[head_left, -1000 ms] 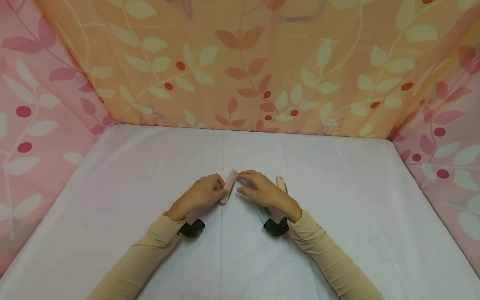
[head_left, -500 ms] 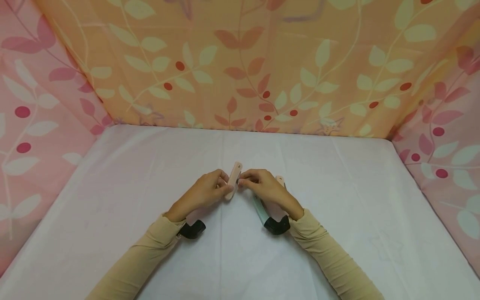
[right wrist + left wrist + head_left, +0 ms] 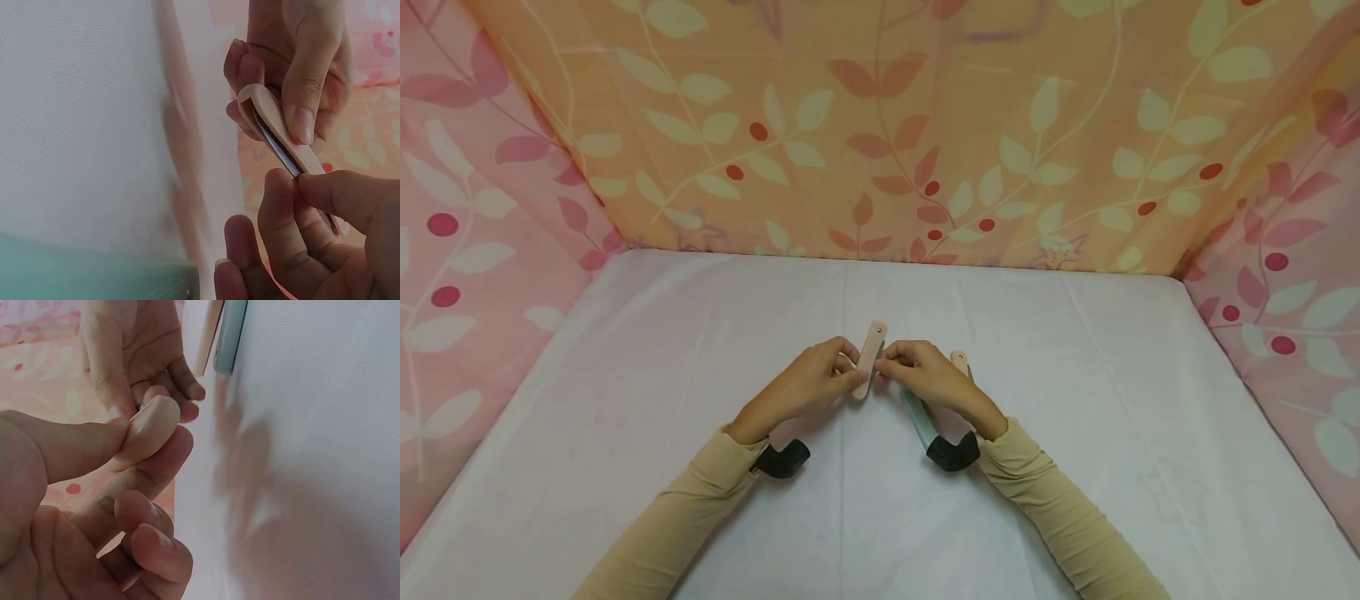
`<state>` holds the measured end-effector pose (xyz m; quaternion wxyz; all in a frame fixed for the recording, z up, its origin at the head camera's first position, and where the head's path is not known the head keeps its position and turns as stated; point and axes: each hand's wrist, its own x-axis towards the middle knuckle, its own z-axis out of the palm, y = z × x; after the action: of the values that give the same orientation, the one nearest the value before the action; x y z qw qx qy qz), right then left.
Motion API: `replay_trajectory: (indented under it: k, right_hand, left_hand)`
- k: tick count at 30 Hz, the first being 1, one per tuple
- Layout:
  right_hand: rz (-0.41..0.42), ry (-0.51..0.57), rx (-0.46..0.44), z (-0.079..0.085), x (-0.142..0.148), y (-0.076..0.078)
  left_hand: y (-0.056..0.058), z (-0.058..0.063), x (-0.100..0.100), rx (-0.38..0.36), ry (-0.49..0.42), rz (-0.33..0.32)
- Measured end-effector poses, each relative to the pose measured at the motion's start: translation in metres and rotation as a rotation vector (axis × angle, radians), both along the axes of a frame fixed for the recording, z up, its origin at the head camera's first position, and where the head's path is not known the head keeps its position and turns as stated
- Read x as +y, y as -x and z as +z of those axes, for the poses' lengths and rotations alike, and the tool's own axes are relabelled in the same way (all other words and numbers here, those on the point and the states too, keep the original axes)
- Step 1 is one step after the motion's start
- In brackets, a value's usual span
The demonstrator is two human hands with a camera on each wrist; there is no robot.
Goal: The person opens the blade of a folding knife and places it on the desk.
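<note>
Above the white cloth, my left hand [image 3: 805,383] holds a pale pink folding knife [image 3: 871,354] by its handle, thumb on one side and fingers on the other. From the right, my right hand [image 3: 932,373] meets it with thumb and forefinger pinching the metal blade [image 3: 278,147], which lies mostly in the handle's slot in the right wrist view. Seen from the left wrist, the rounded end of the handle [image 3: 153,428] points toward the camera and hides the blade. Below my right hand, a mint green folding knife [image 3: 919,419] lies on the cloth.
A second pale pink handle [image 3: 959,360] lies beyond my right wrist, partly hidden. White cloth [image 3: 775,542] covers the table. A patterned orange curtain [image 3: 805,192] closes the back, and pink ones [image 3: 445,367] stand at the sides.
My left hand has raised the pink folding knife slightly, away from me and to the right. My right thumb and forefinger have closed from a spread pose onto its blade.
</note>
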<state>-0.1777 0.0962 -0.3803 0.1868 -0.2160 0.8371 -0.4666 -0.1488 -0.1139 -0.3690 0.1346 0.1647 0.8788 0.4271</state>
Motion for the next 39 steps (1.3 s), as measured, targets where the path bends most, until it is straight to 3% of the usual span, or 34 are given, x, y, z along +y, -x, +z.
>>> replay_trajectory:
  k: [17, 24, 31, 39]
  right_hand:
    - [0.102, -0.011, 0.032, 0.002, 0.012, 0.005]
    - [0.08, -0.01, 0.026, 0.008, 0.018, 0.008]
    - [0.07, 0.099, -0.119, 0.007, 0.018, 0.009]
    - [0.075, 0.105, -0.135, 0.009, 0.018, 0.008]
  left_hand:
    - [0.003, 0.006, -0.01, -0.03, 0.023, -0.056]
    - [0.006, 0.009, -0.014, -0.042, -0.008, -0.067]
    - [0.006, 0.01, -0.015, -0.042, -0.033, -0.023]
    - [0.005, 0.009, -0.01, -0.056, -0.062, 0.038]
